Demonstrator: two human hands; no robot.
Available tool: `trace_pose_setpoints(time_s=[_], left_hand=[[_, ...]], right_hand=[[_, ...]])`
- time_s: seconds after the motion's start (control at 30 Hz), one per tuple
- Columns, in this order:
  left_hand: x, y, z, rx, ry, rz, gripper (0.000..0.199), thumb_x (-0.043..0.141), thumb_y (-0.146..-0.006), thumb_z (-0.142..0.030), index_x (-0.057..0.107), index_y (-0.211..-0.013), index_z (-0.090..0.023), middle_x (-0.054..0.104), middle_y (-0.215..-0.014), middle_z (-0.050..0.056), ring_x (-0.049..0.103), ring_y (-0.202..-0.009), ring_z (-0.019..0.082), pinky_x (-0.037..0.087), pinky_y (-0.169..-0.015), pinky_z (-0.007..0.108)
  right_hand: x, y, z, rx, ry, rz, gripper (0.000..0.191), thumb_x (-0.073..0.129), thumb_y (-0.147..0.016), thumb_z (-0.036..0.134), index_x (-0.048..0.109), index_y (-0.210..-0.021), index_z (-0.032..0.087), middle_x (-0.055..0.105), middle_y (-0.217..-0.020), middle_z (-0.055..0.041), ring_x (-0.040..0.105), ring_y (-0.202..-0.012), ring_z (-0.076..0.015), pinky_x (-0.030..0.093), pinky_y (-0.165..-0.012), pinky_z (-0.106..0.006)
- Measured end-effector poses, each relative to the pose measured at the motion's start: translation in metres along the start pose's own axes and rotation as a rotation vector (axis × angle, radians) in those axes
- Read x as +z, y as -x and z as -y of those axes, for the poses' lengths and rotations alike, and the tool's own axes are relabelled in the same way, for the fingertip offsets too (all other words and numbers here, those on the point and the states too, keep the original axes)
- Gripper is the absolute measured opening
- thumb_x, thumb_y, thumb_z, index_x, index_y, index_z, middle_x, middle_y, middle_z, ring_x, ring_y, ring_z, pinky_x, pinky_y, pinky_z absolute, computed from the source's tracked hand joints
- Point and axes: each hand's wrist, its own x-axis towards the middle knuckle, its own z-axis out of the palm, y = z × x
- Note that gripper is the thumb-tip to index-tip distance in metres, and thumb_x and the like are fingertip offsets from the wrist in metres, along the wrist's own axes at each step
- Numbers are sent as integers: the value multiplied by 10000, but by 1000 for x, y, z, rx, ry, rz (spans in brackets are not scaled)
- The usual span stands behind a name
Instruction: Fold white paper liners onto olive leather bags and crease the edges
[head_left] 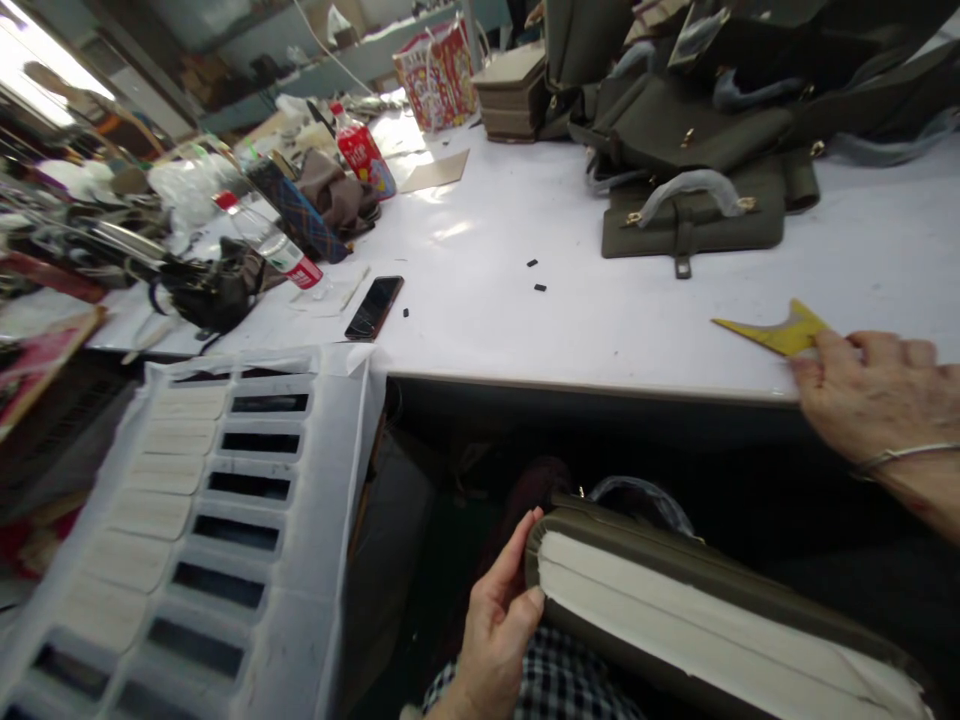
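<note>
Fingers: left hand (495,615) grips olive bag (697,610) end, 6 o'clock; right hand (874,395) pinches yellow scraper (776,330) on surface (600,300), 3 o'clock. Step: tool pickup; next needs lift toward bag.

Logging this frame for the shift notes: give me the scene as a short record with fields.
left hand: grips the end of the olive bag on the lap
right hand: fingers on the yellow scraper at the table edge
table: white; black phone, red-labelled bottle, finished olive bags
left of lap: white slotted crate
</note>
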Motion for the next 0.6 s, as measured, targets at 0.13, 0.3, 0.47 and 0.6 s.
trace_pose_setpoints(time_s=[0.13, 0.3, 0.47, 0.6], left_hand=[[-1, -1, 0, -5, -20, -15, 552, 624, -879, -316, 519, -1420, -289, 502, -1491, 33, 418, -1408, 271, 293, -1206, 414], [-7, -13, -9, -180, 101, -65, 515, 703, -803, -386, 649, -1297, -250, 573, -1427, 54, 431, -1392, 325, 230, -1219, 483], [2, -26, -18, -245, 115, -121, 423, 743, -767, -412, 727, -1164, -267, 614, -1389, 15, 416, -1401, 325, 192, -1228, 483], [5, -24, -16, -253, 80, -136, 424, 740, -765, -443, 728, -1157, -281, 623, -1378, 0, 422, -1397, 325, 199, -1227, 469]], right_hand=[[-21, -6, 4, 137, -390, 90, 535, 386, -1016, 432, 563, -1334, 41, 535, -1357, -267, 401, -1275, -386, 189, -926, -519], [-84, 42, -8, 488, -973, 217, 398, 569, -915, 385, 674, -1197, 124, 612, -1321, -201, 511, -1266, -308, 307, -1077, -461], [-132, 156, 8, 685, -1250, 388, 456, 506, -899, 528, 742, -1050, 169, 738, -1105, -131, 682, -1061, -287, 535, -935, -432], [-143, 218, 35, 1023, -1739, 406, 444, 615, -874, 458, 688, -1232, 205, 685, -1245, -113, 619, -1180, -296, 431, -1085, -461]])
